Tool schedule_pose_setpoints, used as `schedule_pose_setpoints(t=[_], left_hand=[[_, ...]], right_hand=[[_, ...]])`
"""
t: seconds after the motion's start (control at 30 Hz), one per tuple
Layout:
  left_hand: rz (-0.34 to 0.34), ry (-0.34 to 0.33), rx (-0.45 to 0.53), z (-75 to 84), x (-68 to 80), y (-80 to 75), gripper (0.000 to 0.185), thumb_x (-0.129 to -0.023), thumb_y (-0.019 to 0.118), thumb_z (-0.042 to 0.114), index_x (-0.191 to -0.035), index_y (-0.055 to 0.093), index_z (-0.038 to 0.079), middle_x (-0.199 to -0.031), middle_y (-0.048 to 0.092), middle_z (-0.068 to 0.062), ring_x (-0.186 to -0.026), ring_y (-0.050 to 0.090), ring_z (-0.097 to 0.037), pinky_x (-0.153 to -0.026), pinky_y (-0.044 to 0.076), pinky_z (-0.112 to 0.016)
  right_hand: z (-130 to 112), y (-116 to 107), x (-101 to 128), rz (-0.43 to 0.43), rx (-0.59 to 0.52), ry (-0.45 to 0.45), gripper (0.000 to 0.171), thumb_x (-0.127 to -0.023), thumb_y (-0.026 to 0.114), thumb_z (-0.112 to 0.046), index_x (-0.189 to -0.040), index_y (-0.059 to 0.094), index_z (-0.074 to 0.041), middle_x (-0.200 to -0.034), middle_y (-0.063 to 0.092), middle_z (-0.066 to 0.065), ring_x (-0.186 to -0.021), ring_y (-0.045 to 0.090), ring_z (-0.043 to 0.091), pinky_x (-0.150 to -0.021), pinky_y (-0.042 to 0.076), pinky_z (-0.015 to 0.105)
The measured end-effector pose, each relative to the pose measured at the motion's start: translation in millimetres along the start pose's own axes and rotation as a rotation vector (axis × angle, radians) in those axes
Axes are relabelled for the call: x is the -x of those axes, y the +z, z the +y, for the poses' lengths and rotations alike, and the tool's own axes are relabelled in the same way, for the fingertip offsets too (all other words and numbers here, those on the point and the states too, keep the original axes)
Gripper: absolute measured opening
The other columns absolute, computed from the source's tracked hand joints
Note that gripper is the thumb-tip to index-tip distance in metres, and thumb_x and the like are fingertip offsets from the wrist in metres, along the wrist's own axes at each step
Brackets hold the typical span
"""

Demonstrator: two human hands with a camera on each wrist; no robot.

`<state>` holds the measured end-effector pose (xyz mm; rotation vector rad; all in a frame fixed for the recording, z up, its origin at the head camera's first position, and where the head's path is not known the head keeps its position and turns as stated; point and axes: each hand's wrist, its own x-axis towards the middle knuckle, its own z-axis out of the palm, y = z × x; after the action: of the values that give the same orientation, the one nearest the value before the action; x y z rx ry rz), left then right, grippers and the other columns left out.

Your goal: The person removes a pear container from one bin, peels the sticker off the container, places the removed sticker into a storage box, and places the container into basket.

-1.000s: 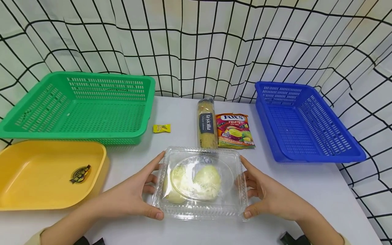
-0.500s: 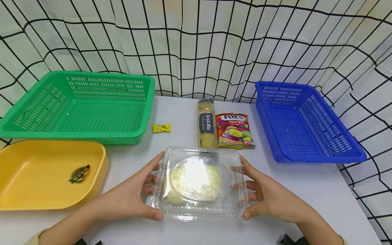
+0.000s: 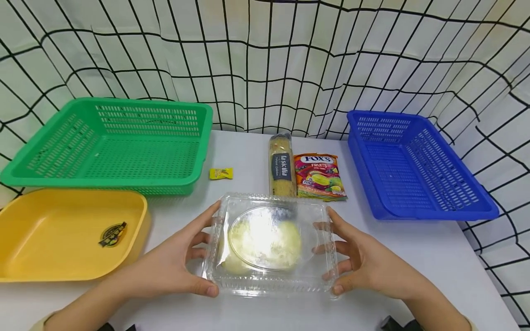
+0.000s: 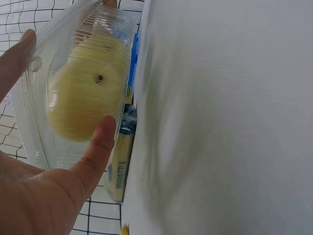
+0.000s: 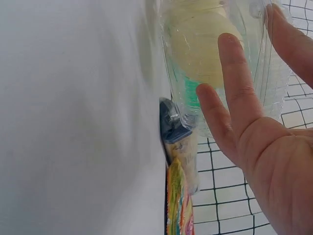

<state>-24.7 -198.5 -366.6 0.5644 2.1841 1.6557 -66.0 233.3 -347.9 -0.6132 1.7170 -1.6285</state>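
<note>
I hold the clear plastic clamshell box [image 3: 271,246] of pale yellow pastries between my left hand [image 3: 171,266] and right hand [image 3: 368,264], fingers pressed to its sides, lifted just off the white table [image 3: 414,257]. It hangs just in front of the pasta packet [image 3: 282,165], between the yellow tray [image 3: 62,234] and blue basket [image 3: 414,165], so I judge the pick-up done and the placing left.
</note>
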Motion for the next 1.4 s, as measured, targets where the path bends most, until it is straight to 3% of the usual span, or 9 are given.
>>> schedule_pose_setpoints(t=[0.17,0.43,0.73,0.93,1.1,1.3,1.4], left_hand=[[0.02,0.045,0.006,10.6,5.5,-10.7,0.136,-0.079,0.101,0.013,-0.177,0.01,0.036,-0.17,0.03,-0.016,-0.13,0.059,-0.023,-0.104,0.057,-0.027],[0.046,0.074,-0.023,32.1,7.7,-31.4,0.131,-0.082,0.097,0.005,-0.176,0.013,0.038,-0.168,0.029,-0.014,-0.137,0.055,-0.023,-0.107,0.054,-0.025],[0.094,0.151,-0.031,47.2,1.9,-58.8,0.123,-0.083,0.09,-0.009,-0.176,0.02,0.029,-0.167,0.036,-0.016,-0.136,0.057,-0.026,-0.106,0.055,-0.025],[0.104,0.178,-0.006,48.1,0.0,-83.0,0.118,-0.085,0.084,-0.018,-0.176,0.022,0.023,-0.169,0.034,-0.018,-0.139,0.056,-0.023,-0.106,0.056,-0.025],[0.091,0.231,0.073,42.8,-0.6,-105.0,0.111,-0.086,0.074,-0.026,-0.176,0.023,0.016,-0.171,0.031,-0.018,-0.141,0.054,-0.022,-0.1,0.06,-0.028],[0.109,0.25,0.133,39.9,0.1,-133.0,0.103,-0.091,0.065,-0.029,-0.175,0.024,0.012,-0.171,0.033,-0.017,-0.139,0.057,-0.023,-0.096,0.063,-0.032],[0.129,0.254,0.139,38.1,0.2,-145.0,0.098,-0.092,0.062,-0.03,-0.174,0.027,0.01,-0.171,0.035,-0.015,-0.134,0.061,-0.022,-0.092,0.064,-0.033]], right_hand=[[-12.9,3.0,-7.4,0.007,-0.005,-0.018,0.132,-0.087,0.085,0.013,-0.177,0.001,-0.035,-0.179,0.018,0.02,-0.145,0.055,0.033,-0.091,0.062,0.062],[-34.8,3.4,-20.2,0.018,-0.009,-0.091,0.128,-0.087,0.085,0.014,-0.178,0.007,-0.032,-0.178,0.016,0.018,-0.143,0.057,0.034,-0.089,0.062,0.063],[-51.9,2.5,-44.6,0.03,0.001,-0.148,0.126,-0.086,0.087,0.01,-0.177,0.011,-0.032,-0.181,0.016,0.01,-0.137,0.062,0.043,-0.089,0.063,0.061],[-64.9,5.9,-68.8,0.063,0.024,-0.175,0.123,-0.084,0.091,0.007,-0.177,0.019,-0.032,-0.179,0.025,0.003,-0.144,0.057,0.039,-0.09,0.065,0.055],[-76.4,8.2,-92.2,0.072,0.016,-0.185,0.122,-0.083,0.091,0.009,-0.176,0.022,-0.03,-0.176,0.032,0.004,-0.148,0.053,0.038,-0.095,0.063,0.052],[-86.3,9.0,-123.2,0.079,0.012,-0.187,0.115,-0.087,0.088,0.006,-0.176,0.023,-0.03,-0.169,0.042,0.009,-0.146,0.056,0.038,-0.098,0.063,0.049],[-89.4,11.0,-136.8,0.075,0.0,-0.174,0.113,-0.09,0.085,0.007,-0.175,0.024,-0.033,-0.17,0.042,0.005,-0.146,0.057,0.035,-0.098,0.063,0.051]])
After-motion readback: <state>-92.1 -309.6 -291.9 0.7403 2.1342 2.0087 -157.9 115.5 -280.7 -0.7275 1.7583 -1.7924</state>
